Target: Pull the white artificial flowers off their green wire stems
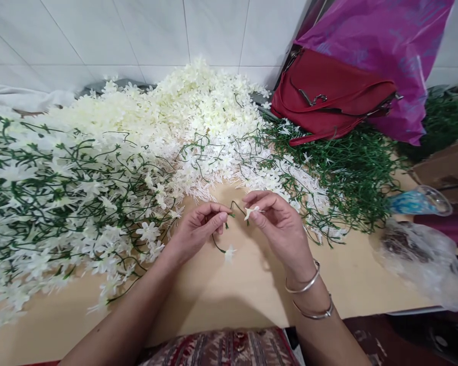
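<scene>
Between finger and thumb, my left hand [204, 226] pinches a thin green artificial stem [232, 207]. One branch of it hangs below that hand and ends in a white flower [229, 253]. My right hand [280, 223] is closed on a small white artificial flower [251, 212] at the tip of another branch. Both hands are just above the tabletop [221, 300], a short way apart. To the left lies a big heap of white flowers on green stems [80, 203]. Loose white flower heads [198, 101] are piled behind the hands.
Bare green stems [354, 173] lie in a heap at the right. On them rests a red handbag [328, 91], in front of a purple plastic bag [393, 40]. A blue patterned cup [416, 202] and a clear plastic bag [427, 259] are near the right edge. A tiled wall [156, 35] stands behind.
</scene>
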